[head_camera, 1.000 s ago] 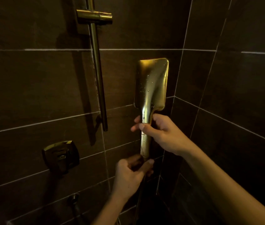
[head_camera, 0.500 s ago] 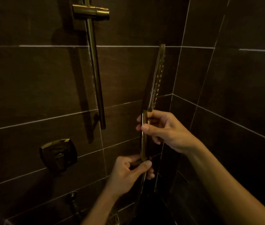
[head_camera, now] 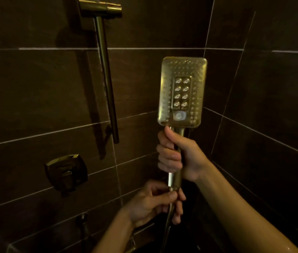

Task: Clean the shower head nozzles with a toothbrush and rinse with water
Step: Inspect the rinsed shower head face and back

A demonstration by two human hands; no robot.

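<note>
Shower head upright, nozzles facing the camera, at 12 o'clock from the right hand, fingers gripping its handle. Left hand at 6 o'clock, fingers pinching the hose joint. Likely step: presenting nozzles; next requires a toothbrush, none visible

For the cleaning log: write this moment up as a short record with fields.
shower head: gold, rectangular, upright, nozzles facing the camera
right hand: grips its handle just below the head
left hand: pinches the hose joint under the handle
toothbrush: not in view
slide bar: on the tiled wall, left of the head
</note>
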